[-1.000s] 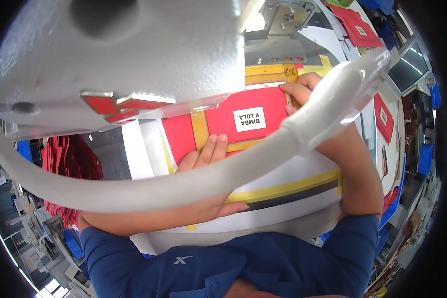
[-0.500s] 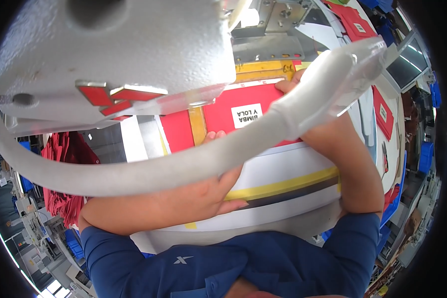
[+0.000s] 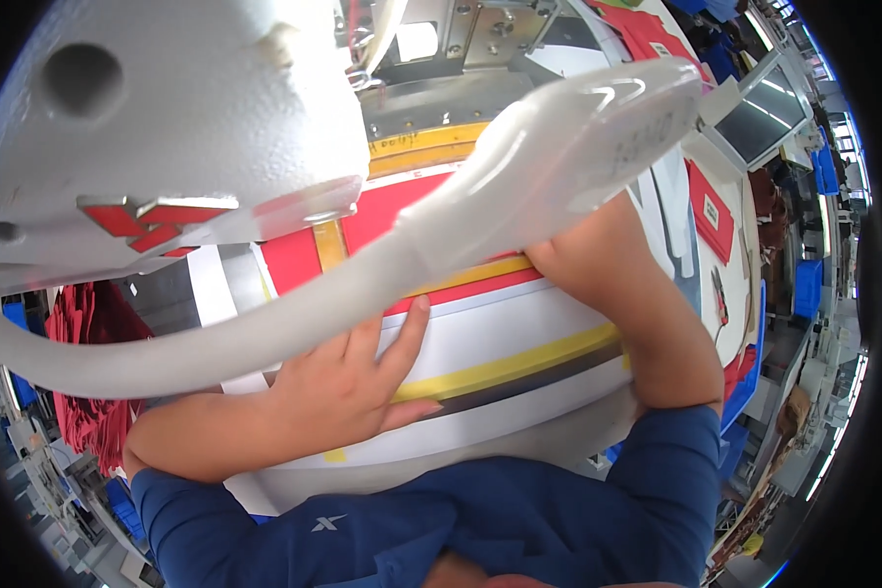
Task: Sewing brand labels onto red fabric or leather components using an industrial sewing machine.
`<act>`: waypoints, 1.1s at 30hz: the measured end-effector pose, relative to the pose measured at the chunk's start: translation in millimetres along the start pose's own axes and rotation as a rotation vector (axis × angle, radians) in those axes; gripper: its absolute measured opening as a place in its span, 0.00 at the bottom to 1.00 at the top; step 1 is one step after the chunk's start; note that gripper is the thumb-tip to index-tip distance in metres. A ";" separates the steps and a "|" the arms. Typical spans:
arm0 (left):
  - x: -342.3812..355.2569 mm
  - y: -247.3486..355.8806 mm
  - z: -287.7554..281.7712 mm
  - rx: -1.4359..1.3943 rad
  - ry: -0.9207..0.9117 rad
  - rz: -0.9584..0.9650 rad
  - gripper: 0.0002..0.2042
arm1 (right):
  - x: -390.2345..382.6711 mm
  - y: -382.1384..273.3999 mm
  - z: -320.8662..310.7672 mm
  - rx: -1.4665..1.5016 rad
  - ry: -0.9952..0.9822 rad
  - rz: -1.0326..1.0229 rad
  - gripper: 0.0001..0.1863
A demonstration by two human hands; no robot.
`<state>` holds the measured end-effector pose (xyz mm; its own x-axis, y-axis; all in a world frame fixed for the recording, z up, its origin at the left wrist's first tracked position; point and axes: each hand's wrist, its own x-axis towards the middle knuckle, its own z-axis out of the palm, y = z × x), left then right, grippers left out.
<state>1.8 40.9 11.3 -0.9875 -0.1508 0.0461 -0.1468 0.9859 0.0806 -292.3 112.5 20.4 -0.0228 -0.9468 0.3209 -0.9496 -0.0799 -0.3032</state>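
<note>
A red fabric piece [image 3: 382, 211] lies flat under the machine head, framed by yellow-orange strips [image 3: 490, 274] along its far and near edges. My left hand [image 3: 348, 377] rests palm down at its near edge, fingers spread, on the white sheet [image 3: 505, 328] and the red border. My right hand [image 3: 583, 250] is at the right end of the near strip; its fingers are mostly hidden behind the pale lamp head [image 3: 568, 147]. The lamp's thick bendy arm [image 3: 225, 348] crosses in front of the work and covers part of the red piece.
The grey machine head [image 3: 216, 108] fills the upper left. Red fabric pieces [image 3: 93, 363] hang at the left; another with a white label [image 3: 710, 211] lies on the right. A screen [image 3: 764, 118] stands at the far right, and red-handled snips [image 3: 720, 294] lie on the table.
My right hand has come from the far edge of the red piece to its near edge. A yellow strip now lies along that edge. My left hand has drawn back, and the view has shifted.
</note>
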 end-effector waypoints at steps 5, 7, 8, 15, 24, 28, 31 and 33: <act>0.1 -0.6 1.6 0.008 0.017 0.015 0.46 | -7.4 -14.4 -1.0 -0.037 -0.100 0.019 0.13; -1.1 0.2 2.1 0.015 0.016 0.012 0.46 | -6.0 -13.2 0.7 -0.041 -0.112 0.014 0.13; -1.1 0.4 2.1 0.016 0.018 0.008 0.46 | -2.3 -9.4 2.3 -0.035 -0.048 0.013 0.12; -1.1 -0.2 3.2 -0.006 0.023 0.003 0.46 | 5.7 2.9 14.5 0.248 -0.032 0.140 0.13; 7.5 -0.8 0.2 -0.107 0.113 -0.026 0.41 | 5.6 -13.9 1.1 0.645 -0.041 0.333 0.09; 36.4 -7.1 -8.8 -0.321 0.163 -0.149 0.29 | 7.6 0.2 14.4 0.741 0.044 0.260 0.07; 84.5 -9.1 3.2 -0.220 0.312 -0.205 0.14 | 6.5 12.7 18.6 0.787 -0.007 0.406 0.08; 100.4 -5.0 11.0 -0.128 0.383 -0.238 0.10 | 3.7 14.9 16.8 0.770 -0.009 0.411 0.08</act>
<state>-97.2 21.7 4.6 -0.8311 -0.4117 0.3740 -0.3346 0.9072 0.2550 -301.3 102.6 2.1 -0.3113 -0.9492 0.0466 -0.3910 0.0832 -0.9166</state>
